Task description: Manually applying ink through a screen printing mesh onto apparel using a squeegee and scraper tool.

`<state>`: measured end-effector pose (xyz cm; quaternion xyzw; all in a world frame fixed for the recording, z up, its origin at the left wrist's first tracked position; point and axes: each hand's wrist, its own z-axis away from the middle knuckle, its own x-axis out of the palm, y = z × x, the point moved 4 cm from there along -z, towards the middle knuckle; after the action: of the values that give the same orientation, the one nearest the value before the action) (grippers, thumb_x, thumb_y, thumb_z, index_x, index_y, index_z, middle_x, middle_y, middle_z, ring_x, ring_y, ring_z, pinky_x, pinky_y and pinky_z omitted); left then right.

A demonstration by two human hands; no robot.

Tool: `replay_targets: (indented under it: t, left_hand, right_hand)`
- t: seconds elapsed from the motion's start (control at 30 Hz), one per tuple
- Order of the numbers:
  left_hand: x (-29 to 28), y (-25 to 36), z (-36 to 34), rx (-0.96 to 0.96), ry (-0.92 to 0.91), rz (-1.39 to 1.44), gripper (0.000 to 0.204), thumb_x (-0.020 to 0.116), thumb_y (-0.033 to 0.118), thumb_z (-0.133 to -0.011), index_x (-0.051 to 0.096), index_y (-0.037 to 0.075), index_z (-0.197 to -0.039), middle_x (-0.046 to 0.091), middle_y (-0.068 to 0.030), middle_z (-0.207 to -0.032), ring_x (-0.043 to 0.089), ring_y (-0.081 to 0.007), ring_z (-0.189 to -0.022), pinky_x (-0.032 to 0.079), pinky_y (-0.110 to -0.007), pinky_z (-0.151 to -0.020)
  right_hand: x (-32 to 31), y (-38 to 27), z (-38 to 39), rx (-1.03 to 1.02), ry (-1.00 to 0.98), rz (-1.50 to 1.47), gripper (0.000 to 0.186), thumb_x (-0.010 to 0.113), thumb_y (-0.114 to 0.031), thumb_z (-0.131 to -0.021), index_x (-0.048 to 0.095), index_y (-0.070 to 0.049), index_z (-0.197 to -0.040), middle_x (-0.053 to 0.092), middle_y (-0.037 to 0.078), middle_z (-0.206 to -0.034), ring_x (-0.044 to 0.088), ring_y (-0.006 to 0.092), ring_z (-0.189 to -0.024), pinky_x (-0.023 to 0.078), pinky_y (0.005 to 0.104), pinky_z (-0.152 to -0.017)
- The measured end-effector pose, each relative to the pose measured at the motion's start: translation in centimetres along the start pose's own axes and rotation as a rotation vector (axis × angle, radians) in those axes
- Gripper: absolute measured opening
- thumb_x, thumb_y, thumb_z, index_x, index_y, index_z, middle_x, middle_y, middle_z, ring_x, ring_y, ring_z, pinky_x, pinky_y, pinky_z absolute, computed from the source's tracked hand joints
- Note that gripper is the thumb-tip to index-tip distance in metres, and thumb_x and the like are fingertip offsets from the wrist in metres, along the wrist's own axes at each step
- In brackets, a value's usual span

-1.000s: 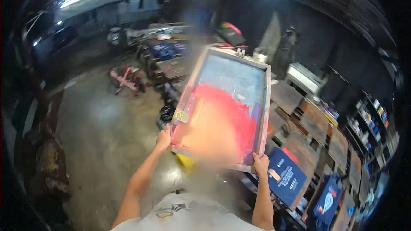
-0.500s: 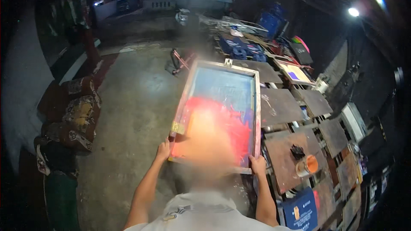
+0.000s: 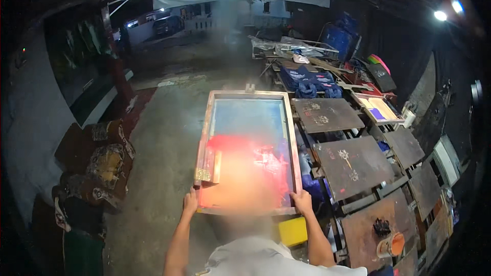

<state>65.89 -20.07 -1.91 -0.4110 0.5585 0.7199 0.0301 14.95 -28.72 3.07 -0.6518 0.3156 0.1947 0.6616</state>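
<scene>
A wooden-framed printing screen (image 3: 292, 148) is held up in front of me, tilted, with pale blue mesh in its far half. Red and orange ink (image 3: 273, 166) covers the near half, partly behind a blur. Along the inner left side rests a wooden strip that looks like a squeegee (image 3: 217, 167), with a tape-like patch beside it. My left hand (image 3: 190, 202) grips the near left corner. My right hand (image 3: 302, 202) is closed on the near right corner, its thumb over the rim.
Rows of dark printing boards (image 3: 353, 166) stand on racks to the right. On a nearer board are an orange-stained tub (image 3: 391, 246) and a crumpled black thing (image 3: 381, 227). Folded navy cloth (image 3: 309, 79) lies farther back. A worn patterned sofa (image 3: 107, 166) lines the left, beyond concrete floor (image 3: 153, 174).
The screen has swung to the left and straightened, still in both hands. My view has shifted, so the boards sit lower, and a yellow block shows below the screen.
</scene>
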Motion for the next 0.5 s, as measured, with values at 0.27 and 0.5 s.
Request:
replay_targets:
  t: [0.27,0.5]
  left_hand:
    - [0.9,4.7,-8.7,0.013,0.02,0.038,0.08,0.026,0.057,-0.103,0.057,-0.013,-0.077,0.057,-0.0354,-0.072,0.064,-0.0476,-0.075,0.042,-0.055,-0.069]
    - [3.9,6.3,-17.0,0.053,0.023,0.079,0.081,0.027,0.057,-0.102,0.06,-0.013,-0.081,0.061,-0.0361,-0.079,0.066,-0.0477,-0.085,0.045,-0.053,-0.073]
  right_hand:
    - [3.8,-0.9,-10.8,-0.016,-0.08,-0.108,0.043,0.073,-0.032,-0.077,0.068,0.008,-0.092,0.071,0.025,-0.083,0.072,0.033,-0.08,0.054,0.0419,-0.072]
    - [5.9,-4.0,-16.9,0.0,-0.077,-0.129,0.038,0.077,-0.029,-0.077,0.069,0.006,-0.092,0.07,0.026,-0.085,0.071,0.0387,-0.083,0.054,0.0434,-0.074]
